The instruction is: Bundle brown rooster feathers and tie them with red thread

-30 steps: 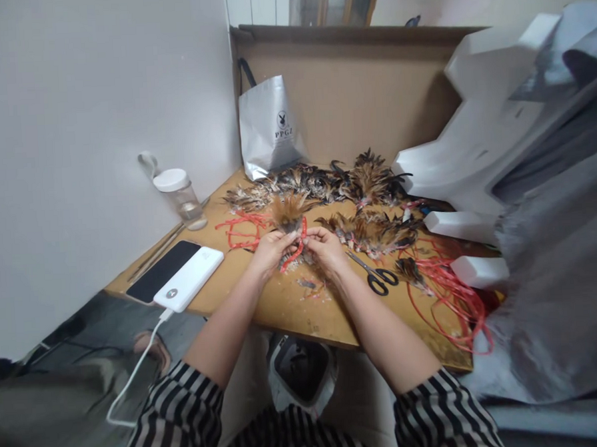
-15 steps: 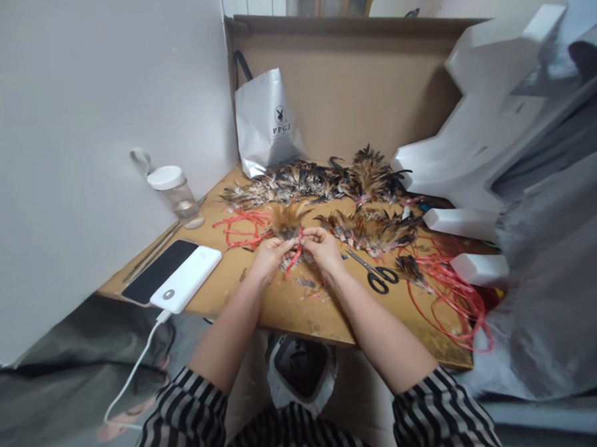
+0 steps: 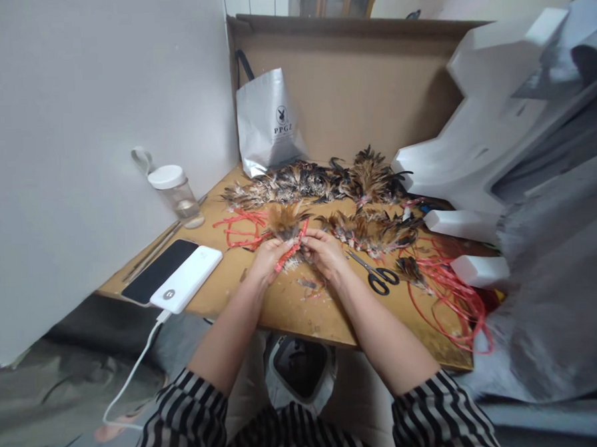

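While the left hand (image 3: 268,260) pinches the quill end of a feather bunch (image 3: 286,223), its fingers closed, the right hand (image 3: 324,251) has thumb and forefinger pressed together on a shiny red strip (image 3: 286,256). That flat, crinkled ribbon slants across the base of the bunch, whose soft brown plumes fan out above the hands, over the middle of the bench (image 3: 278,311). Wispy, pale scraps (image 3: 312,286) litter the worn yellowish wood just below. To the left lies a loose tangle of red ribbon (image 3: 241,228); to the right, a ragged row of brown feathers (image 3: 374,233), with slim metal scissors (image 3: 378,283) showing black looped handles in front of it. Beyond them spread a small dark tuft (image 3: 410,271) and a stringy red heap (image 3: 450,295). A longer, mottled bank of feathers (image 3: 301,182) runs along the back, before a creased silvery bag (image 3: 268,125) and smooth brown cardboard (image 3: 361,87). At far left stand a clear cylindrical jar (image 3: 180,200) with a white lid and, nearer, a glossy rounded white power bank (image 3: 186,281) beside a flat black phone (image 3: 158,271). Angular white foam (image 3: 478,127) rises at right.
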### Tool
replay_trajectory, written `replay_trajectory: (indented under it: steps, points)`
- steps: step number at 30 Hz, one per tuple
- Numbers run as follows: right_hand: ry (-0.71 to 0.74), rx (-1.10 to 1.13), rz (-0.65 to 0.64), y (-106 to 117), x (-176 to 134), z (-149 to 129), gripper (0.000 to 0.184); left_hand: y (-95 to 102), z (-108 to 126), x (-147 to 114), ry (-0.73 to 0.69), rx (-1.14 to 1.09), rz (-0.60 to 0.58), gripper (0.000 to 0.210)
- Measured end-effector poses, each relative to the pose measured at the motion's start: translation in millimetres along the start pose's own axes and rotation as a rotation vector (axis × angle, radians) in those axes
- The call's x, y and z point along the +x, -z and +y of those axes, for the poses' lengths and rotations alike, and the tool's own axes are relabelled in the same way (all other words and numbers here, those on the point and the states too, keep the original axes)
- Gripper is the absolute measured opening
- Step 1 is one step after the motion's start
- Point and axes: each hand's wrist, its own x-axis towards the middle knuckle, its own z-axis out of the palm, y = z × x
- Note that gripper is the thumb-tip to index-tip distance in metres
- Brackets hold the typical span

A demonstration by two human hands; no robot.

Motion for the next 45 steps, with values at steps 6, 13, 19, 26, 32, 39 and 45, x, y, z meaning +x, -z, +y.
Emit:
replay_trajectory:
  steps: [6, 13, 19, 26, 32, 39, 45]
  points:
    - [-0.019, -0.034, -0.012, 0.8, -0.7, 1.8, 0.018, -1.1, -1.9, 0.6, -0.024, -0.009, -0.02, 0.022]
    - [-0.075, 0.03, -0.049, 0.3, 0.5, 1.1, 0.019, -2.6, 0.3, -0.6, -0.008, 0.001, 0.024, 0.023]
    - [-0.084, 0.05, -0.05, 1.0, 0.4, 2.4, 0.02, -2.8, 1.3, -2.0, -0.013, 0.014, 0.048, 0.02]
    - [-0.072, 0.06, -0.005, -1.7, -0.1, 1.7, 0.021, -8.3, 5.4, -4.2, -0.012, 0.046, 0.073, 0.022]
    - [-0.039, 0.047, 0.062, -4.0, -0.1, 3.6, 0.022, -12.2, 7.1, -5.5, -0.013, 0.057, 0.081, 0.022]
    - [-0.083, 0.033, 0.054, -5.2, -0.3, 6.3, 0.022, -10.5, 4.4, -3.8, -0.039, 0.075, 0.119, 0.025]
    - [-0.153, -0.076, 0.011, -6.7, -2.2, 10.3, 0.019, -6.0, 0.3, -2.0, -0.061, 0.11, 0.12, 0.024]
